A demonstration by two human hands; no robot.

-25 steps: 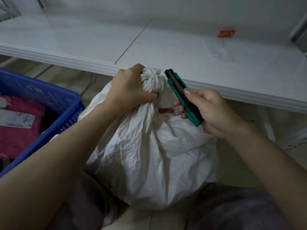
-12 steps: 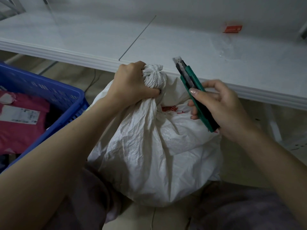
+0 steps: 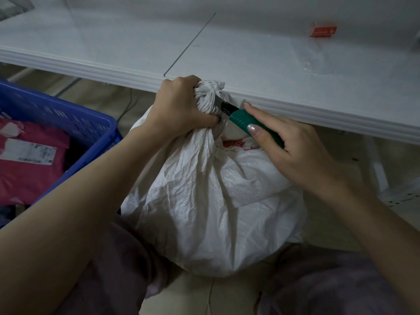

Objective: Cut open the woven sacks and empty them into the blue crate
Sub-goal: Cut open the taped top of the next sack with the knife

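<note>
**Q:** Head view: what is held by the left grip [image 3: 179,105]?

**A:** The neck of the white woven sack [image 3: 204,201] is squeezed by it, just under the knot [image 3: 208,94]. The fingers are curled tight round the bunched cloth.

**Q:** And what is held by the right grip [image 3: 293,151]?

**A:** A green knife [image 3: 247,120] is gripped in it. The handle is held between the thumb and the other fingers.

**Q:** Where is the knife set against the sack?

**A:** The blade [image 3: 219,101] is pointed up and to the left. Its tip is pressed at the right side of the knot, just beside the thumb of the left grip. How far the cloth is cut cannot be told.

**Q:** Where is the sack placed?

**A:** It is stood on the floor [image 3: 236,292], between the person's knees and right below the edge of the white desk [image 3: 250,60]. Some red print is seen on it under the knife.

**Q:** And the blue crate [image 3: 68,119]?

**A:** It is found on the left, just beside the sack. A pink parcel [image 3: 29,178] with a white label is laid inside it. A small red tag [image 3: 322,30] is seen far back on the desk.
</note>
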